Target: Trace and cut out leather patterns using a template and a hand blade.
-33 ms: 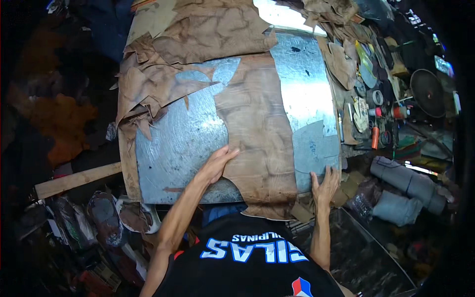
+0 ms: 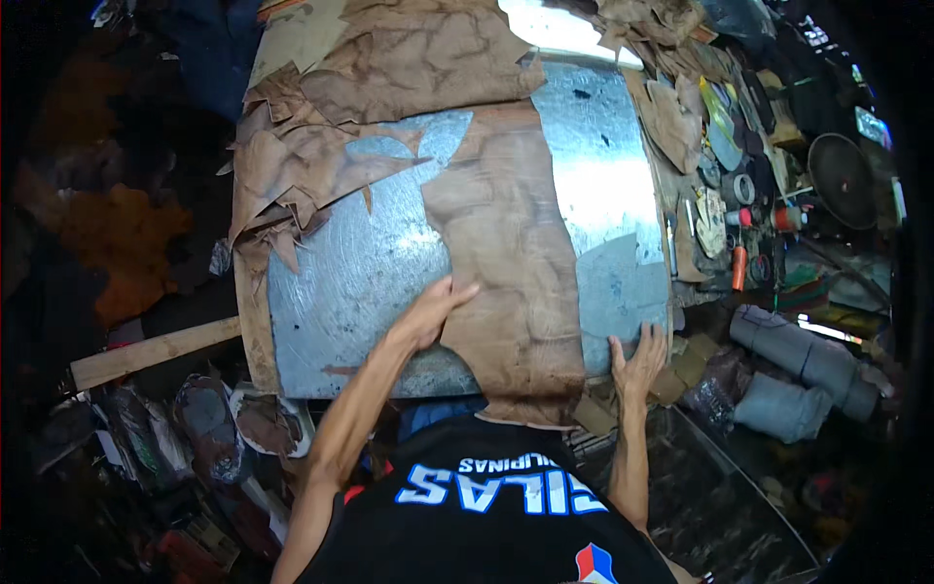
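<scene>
A long piece of brown leather (image 2: 511, 253) lies down the middle of the metal-topped table (image 2: 341, 282), its near end hanging over the front edge by my shirt. My left hand (image 2: 428, 313) holds its left edge, with the thumb on top and the other fingers mostly hidden. To the right of the leather, a flat grey cut sheet (image 2: 613, 287) rests on the metal. My right hand (image 2: 639, 368) is open at the near edge of that sheet, fingers apart and their tips touching it.
Crumpled brown leather (image 2: 418, 73) covers the table's far side, and more scraps (image 2: 292, 180) lie at the left. Tools, tape and an orange cylinder (image 2: 739, 268) crowd the right. Grey rolls (image 2: 803, 346) sit beyond the right corner. A wooden plank (image 2: 156, 352) juts out left.
My left hand has shifted slightly up and to the right along the leather's edge. The right hand stays nearly in place.
</scene>
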`<move>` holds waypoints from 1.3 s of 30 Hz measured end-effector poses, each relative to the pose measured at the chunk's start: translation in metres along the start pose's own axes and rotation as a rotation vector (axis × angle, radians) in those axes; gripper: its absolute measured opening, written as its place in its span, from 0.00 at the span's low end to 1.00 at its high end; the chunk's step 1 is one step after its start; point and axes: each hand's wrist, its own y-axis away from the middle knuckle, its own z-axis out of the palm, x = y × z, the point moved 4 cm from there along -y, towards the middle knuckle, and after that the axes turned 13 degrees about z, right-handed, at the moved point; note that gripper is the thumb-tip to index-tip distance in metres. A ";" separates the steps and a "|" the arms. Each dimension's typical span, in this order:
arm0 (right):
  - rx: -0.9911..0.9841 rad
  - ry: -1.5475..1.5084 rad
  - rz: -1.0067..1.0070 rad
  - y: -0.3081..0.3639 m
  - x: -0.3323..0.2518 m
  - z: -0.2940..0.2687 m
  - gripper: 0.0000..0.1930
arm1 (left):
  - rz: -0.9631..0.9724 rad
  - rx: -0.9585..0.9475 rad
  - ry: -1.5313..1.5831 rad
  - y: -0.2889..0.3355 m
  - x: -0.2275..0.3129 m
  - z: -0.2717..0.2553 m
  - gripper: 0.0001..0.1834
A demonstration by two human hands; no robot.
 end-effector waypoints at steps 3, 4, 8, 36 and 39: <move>0.081 -0.014 -0.040 0.002 0.005 0.017 0.37 | 0.258 -0.046 -0.399 -0.026 0.048 0.020 0.24; 0.093 -0.052 -0.065 -0.006 -0.002 0.017 0.35 | 0.438 -0.042 -0.715 -0.048 0.042 -0.005 0.20; 0.082 -0.100 -0.029 -0.006 -0.002 0.017 0.36 | 0.543 -0.249 -0.738 -0.059 0.176 0.063 0.22; -0.056 -0.119 -0.050 -0.016 -0.022 -0.018 0.43 | 0.606 0.521 -0.844 0.036 0.024 -0.014 0.29; -0.079 -0.024 -0.036 -0.027 -0.029 -0.029 0.44 | 0.685 0.708 -0.318 0.037 0.030 -0.022 0.29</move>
